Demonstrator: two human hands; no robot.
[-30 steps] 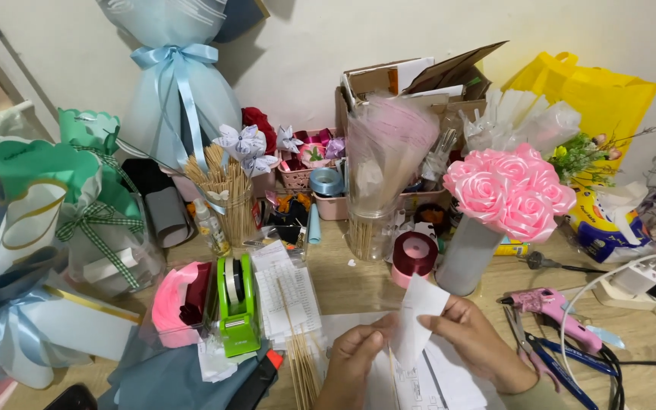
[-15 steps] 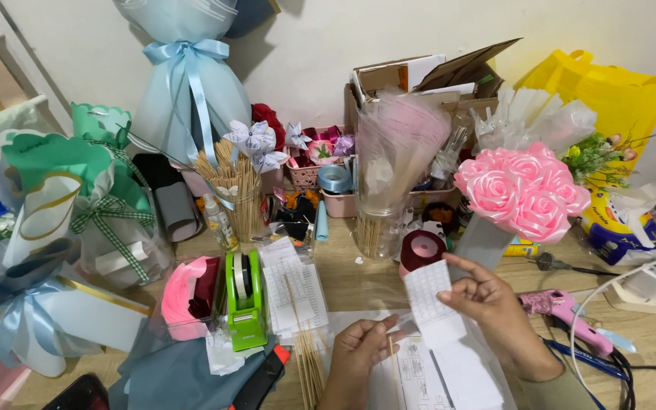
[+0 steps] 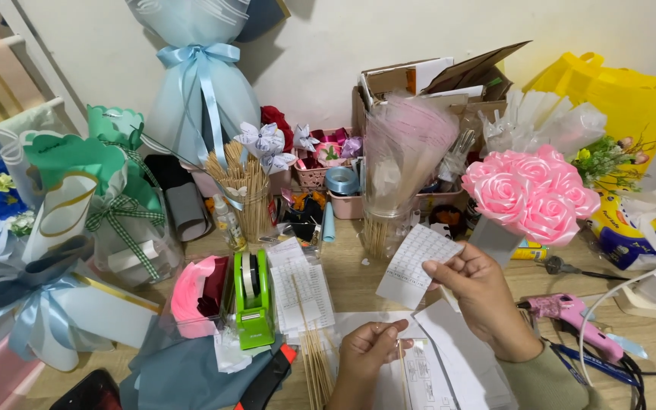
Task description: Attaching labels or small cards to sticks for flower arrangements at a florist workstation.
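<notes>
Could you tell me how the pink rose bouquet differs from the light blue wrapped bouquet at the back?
The pink rose bouquet shows open satin roses; the light blue bouquet shows only wrapping tied with a ribbon bow. The pink one stands near the right hand; the blue one leans against the wall, far from both hands. Both stand upright on the table.

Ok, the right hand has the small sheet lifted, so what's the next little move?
Probably bring the sheet down toward the left hand. The right hand holds it raised by one edge, while the left fingers pinch at the papers on the table, apart from it.
</notes>
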